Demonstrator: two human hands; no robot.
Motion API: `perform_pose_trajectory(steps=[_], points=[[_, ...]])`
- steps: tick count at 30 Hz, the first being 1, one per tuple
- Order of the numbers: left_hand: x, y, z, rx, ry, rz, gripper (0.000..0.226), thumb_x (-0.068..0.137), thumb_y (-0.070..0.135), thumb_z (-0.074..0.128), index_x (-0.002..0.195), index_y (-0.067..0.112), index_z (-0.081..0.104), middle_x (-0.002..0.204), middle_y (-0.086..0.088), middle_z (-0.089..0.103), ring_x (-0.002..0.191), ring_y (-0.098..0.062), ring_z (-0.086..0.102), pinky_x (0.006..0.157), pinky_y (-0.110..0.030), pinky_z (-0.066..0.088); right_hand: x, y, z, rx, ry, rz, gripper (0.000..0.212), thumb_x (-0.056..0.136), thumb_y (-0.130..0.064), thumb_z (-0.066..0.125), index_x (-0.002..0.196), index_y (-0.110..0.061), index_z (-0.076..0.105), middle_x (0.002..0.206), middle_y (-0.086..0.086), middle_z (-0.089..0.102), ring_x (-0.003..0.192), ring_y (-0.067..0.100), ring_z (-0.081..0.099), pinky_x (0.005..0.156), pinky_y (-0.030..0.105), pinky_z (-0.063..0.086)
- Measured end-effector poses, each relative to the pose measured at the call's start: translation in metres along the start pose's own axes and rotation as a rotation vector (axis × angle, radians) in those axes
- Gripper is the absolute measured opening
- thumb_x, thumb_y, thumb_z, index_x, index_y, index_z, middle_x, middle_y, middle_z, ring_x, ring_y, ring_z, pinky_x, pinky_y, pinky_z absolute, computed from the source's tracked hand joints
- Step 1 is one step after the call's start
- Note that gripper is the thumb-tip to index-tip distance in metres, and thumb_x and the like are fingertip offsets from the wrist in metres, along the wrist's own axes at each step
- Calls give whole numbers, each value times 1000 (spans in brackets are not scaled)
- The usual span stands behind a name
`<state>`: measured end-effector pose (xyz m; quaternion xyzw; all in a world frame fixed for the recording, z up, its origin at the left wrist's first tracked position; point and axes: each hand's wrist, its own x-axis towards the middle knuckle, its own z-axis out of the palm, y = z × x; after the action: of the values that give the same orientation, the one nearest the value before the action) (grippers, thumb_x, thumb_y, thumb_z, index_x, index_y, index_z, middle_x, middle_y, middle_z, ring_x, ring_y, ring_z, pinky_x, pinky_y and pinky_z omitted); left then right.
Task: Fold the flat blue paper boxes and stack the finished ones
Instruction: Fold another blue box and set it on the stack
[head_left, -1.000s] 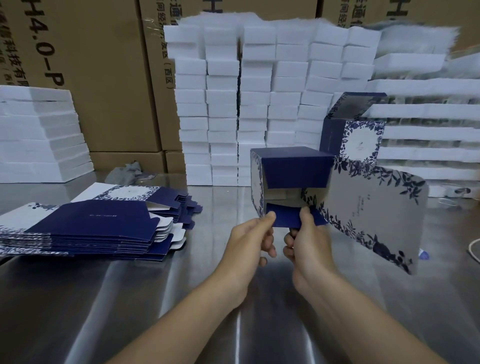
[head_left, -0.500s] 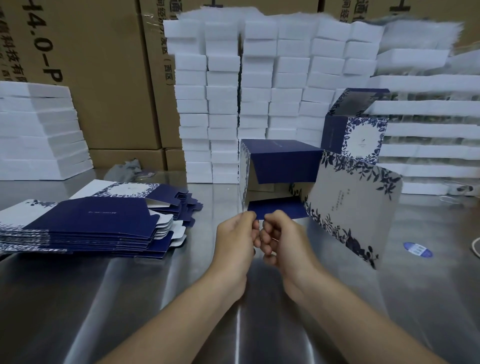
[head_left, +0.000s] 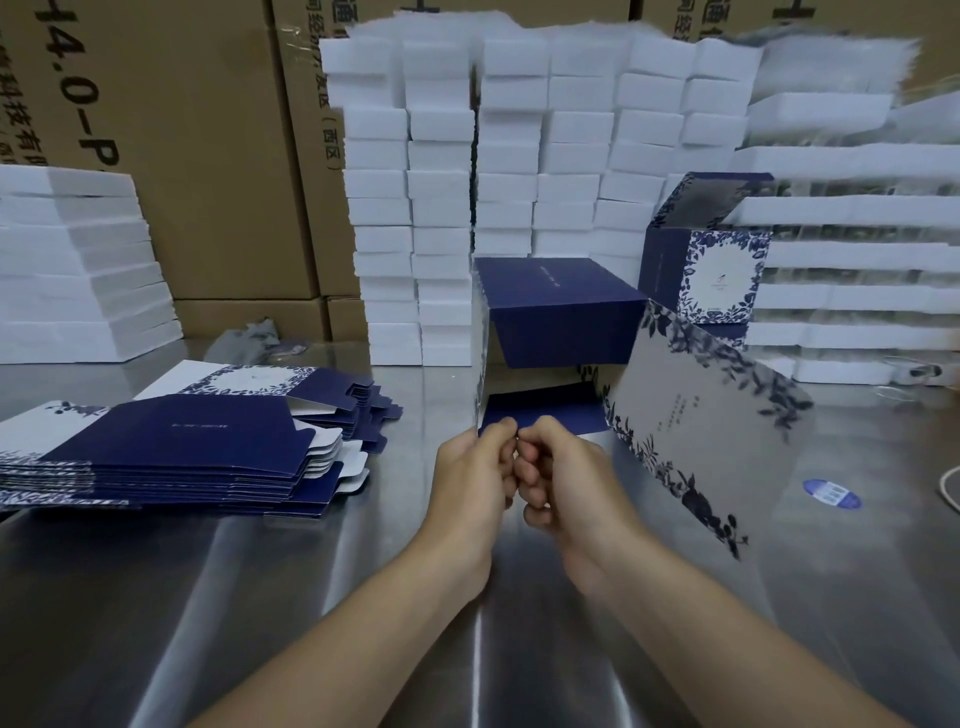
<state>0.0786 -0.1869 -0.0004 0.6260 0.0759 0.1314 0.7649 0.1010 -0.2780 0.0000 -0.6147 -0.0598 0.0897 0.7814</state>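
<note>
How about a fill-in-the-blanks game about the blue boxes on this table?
1. The pile of flat boxes lies on the ____ side of the table.
2. The left hand and the right hand pinch a flap of the half-folded box; that flap is dark ____.
3. The blocks stacked at the back are ____.
4. The finished box stands on the ____ side of the table.

Missing words: left, blue, white, right.
</note>
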Motion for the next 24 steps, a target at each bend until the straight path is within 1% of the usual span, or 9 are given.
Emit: perform_pose_trajectory(steps=[3,6,9,13,16,18,20,22,24], points=[[3,2,-3,-13,25,-16,37,103,23,58,68,17,47,57,-1,43,52,-13,40,56,-27,34,3,-2,-2,26,53,17,39,97,-26,52,58,-23,50,55,-3,43,43,10,35,39,21,28],[4,2,-4,17,23,-12,36,102,26,59,71,18,44,57,2,35,53,-14,37,56,-28,31,5,-2,-4,-9,122,-14,35,101,-22,44,66,-20,44,53,-6,36,42,9,28,38,21,25],[3,-1,-2,10,26,-11,39,107,34,55,72,20,44,57,3,34,50,-12,35,52,-25,31,6,-1,-4,-43,141,-42,35,101,-19,41,66,-20,40,51,-7,32,41,9,24,38,21,24],[7,-3,-2,16,60,28,40,111,24,42,72,18,38,54,5,31,54,-14,30,44,-18,31,6,-2,-3,-82,116,-44,36,99,-20,43,64,-22,38,54,-5,29,44,11,22,40,23,22],[9,-4,-3,11,68,30,38,109,21,41,72,18,37,54,5,30,54,-14,29,44,-18,30,7,-3,-5,-100,193,-79,35,101,-25,43,67,-22,38,56,-5,30,48,13,24,46,28,24],[9,-3,-2,12,77,33,38,108,22,43,71,19,37,54,6,31,54,-14,29,44,-19,29,9,-2,-6,-147,267,-129,34,103,-25,39,69,-21,36,57,-5,33,56,16,27,56,37,27],[7,-3,-1,5,90,45,40,108,26,47,70,20,36,55,7,30,53,-12,28,44,-18,29,11,0,-6,-194,313,-164,33,102,-23,36,70,-19,34,63,-4,34,63,18,28,66,43,26],[6,-2,-1,-30,93,46,43,107,31,52,69,22,36,56,8,29,51,-11,28,43,-18,28,14,2,-7,-202,334,-181,37,103,-21,35,66,-18,36,65,-5,38,63,18,30,73,43,29],[6,-1,-2,-49,72,31,44,108,33,53,68,22,38,56,7,30,51,-11,29,44,-18,29,15,2,-8,-202,329,-183,38,103,-24,36,65,-21,39,64,-6,40,62,17,32,71,43,30]])
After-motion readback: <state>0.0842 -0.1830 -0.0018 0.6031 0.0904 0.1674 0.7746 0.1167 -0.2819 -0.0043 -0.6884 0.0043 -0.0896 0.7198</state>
